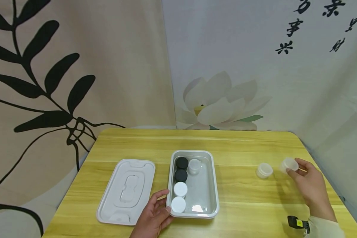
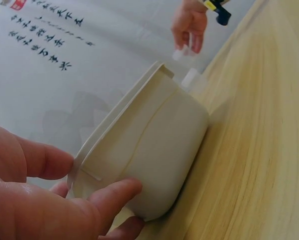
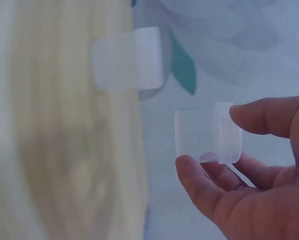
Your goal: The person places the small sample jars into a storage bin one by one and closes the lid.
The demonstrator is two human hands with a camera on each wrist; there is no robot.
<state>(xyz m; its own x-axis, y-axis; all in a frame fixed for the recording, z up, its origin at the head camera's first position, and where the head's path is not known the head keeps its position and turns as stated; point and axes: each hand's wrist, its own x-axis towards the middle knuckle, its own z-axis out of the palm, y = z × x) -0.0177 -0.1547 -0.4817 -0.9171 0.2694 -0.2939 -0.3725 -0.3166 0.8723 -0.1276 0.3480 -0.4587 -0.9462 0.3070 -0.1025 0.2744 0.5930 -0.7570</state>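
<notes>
My right hand pinches the translucent lidded jar, lower right | left hand grips the white tray, lower centre | I'd keep the pinch light and level, clear of the neighbouring jar

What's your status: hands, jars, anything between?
Left hand grips box at corner. Right hand holds one clear jar above table. Second clear jar stands between it and box.
</notes>
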